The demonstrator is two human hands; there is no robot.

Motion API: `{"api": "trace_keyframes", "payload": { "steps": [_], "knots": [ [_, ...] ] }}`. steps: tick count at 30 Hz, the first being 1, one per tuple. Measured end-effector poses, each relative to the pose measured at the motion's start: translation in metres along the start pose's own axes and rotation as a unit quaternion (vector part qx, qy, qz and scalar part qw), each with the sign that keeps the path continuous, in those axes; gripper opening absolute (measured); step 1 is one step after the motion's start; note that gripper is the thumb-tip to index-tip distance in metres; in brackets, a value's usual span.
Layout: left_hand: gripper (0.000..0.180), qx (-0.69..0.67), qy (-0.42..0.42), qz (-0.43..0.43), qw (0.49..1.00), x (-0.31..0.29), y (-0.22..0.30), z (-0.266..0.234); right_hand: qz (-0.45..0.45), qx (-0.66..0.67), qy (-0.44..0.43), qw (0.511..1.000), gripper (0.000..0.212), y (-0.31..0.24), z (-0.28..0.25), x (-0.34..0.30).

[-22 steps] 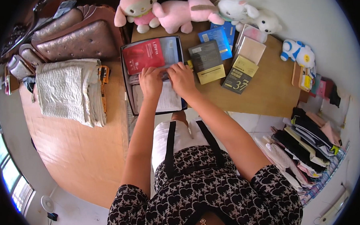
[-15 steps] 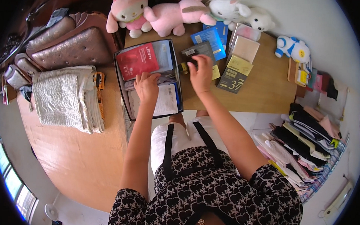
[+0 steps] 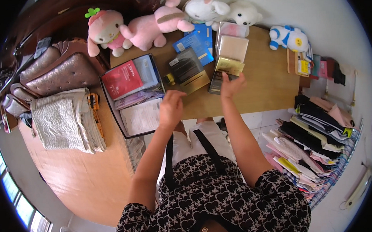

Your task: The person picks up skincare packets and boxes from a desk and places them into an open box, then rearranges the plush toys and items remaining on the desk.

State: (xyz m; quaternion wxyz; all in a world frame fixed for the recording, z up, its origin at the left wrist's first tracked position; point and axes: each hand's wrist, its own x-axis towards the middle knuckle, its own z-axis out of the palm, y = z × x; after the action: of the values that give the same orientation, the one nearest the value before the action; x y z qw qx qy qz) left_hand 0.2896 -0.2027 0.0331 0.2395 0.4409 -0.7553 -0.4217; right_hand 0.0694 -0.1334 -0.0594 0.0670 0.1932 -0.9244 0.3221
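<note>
My right hand (image 3: 233, 85) bends its fingers and thumb around the right side of a dark packet with a gold top (image 3: 229, 66), gripping it on the table. My left hand (image 3: 171, 109) hovers by the near right corner of a dark-rimmed box (image 3: 132, 136), fingers curled together and no object visible in them. Inside that box are a red packet (image 3: 122, 78), a pale blue packet (image 3: 148, 68), thin purplish packets (image 3: 133, 100) and a white printed packet (image 3: 140, 116). Between box and right hand lies a black packet (image 3: 187, 65) overlapping a gold one (image 3: 196, 81).
Blue packets (image 3: 195, 49) and a pale beige packet (image 3: 233, 48) lie farther back on the wooden table (image 3: 271, 74). Plush toys (image 3: 154, 27) line its back edge. A folded quilt (image 3: 65, 121) is at left, with stacked clothes (image 3: 313, 140) at right.
My left hand has come out of the box to its right side. My right hand has moved right, from the black packet to the dark and gold one. The view has shifted.
</note>
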Motion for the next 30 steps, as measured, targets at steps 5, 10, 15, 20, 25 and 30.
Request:
{"api": "trace_keyframes", "payload": {
  "steps": [5, 10, 15, 20, 25, 30],
  "knots": [
    [0.03, -0.059, -0.101, -0.015, 0.993, 0.012, 0.024, 0.092, 0.14, 0.048, -0.035, 0.988, 0.059, 0.131, 0.015, 0.016],
    [0.066, -0.01, -0.207, -0.109, 0.972, 0.037, 0.021, 0.149, 0.226, 0.296, -0.309, 0.875, 0.051, 0.115, -0.005, 0.029],
    [0.069, 0.008, -0.187, -0.159, 0.969, 0.065, 0.016, 0.173, 0.185, 0.251, -0.262, 0.913, 0.042, 0.073, -0.028, 0.05],
    [0.073, -0.039, -0.122, -0.155, 0.979, 0.096, 0.026, 0.193, 0.092, 0.209, -0.189, 0.955, 0.051, 0.066, -0.002, 0.094],
    [0.076, 0.003, -0.094, -0.2, 0.975, 0.108, 0.031, 0.215, 0.145, 0.332, -0.381, 0.851, 0.056, 0.085, 0.027, 0.125],
    [0.072, 0.03, -0.101, -0.212, 0.971, 0.102, 0.047, 0.203, 0.197, 0.351, -0.376, 0.835, 0.064, 0.076, -0.002, 0.113]
  ]
}}
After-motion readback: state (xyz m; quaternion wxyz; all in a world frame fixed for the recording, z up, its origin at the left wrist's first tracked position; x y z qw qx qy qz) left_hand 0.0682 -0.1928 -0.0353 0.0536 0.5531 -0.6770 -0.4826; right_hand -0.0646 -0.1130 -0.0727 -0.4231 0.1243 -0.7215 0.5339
